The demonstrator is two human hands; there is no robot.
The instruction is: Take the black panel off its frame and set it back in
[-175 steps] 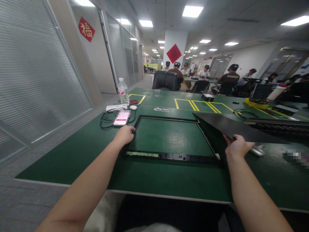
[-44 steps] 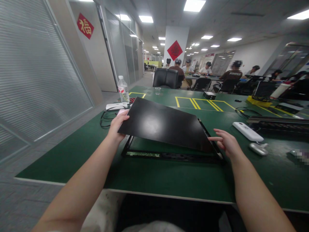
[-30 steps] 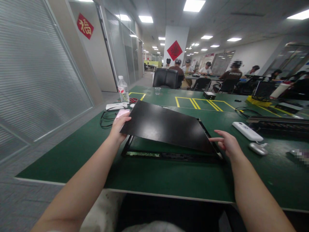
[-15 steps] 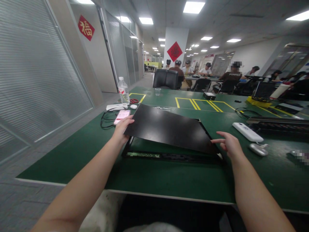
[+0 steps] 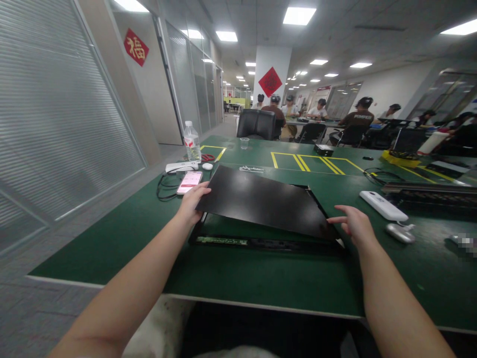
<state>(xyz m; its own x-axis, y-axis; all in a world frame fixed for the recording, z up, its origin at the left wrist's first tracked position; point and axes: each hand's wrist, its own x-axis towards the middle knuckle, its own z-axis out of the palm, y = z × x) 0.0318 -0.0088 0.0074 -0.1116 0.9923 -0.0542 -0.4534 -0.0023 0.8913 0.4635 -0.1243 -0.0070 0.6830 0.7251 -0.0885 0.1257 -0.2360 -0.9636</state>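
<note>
A thin glossy black panel, like a screen sheet, slants over a black rectangular frame on the table. Its left end is raised, and its lower right corner rests low by the frame's right side. My left hand pinches the panel's left edge, thumb on top and fingers beneath. At the right, my right hand has its index finger stretched out, the tip at or very near the panel's right edge; the other fingers are partly curled. A strip of green circuit board shows along the frame's near side.
On the green table, a phone, cables, a water bottle and red-handled scissors sit at the left. A plastic cup stands farther back. White device and silver mouse-like object lie right. People sit beyond.
Almost nothing differs. The view has shifted slightly, and the panel's left end with my left hand sits a touch farther right. My right hand keeps its pose.
</note>
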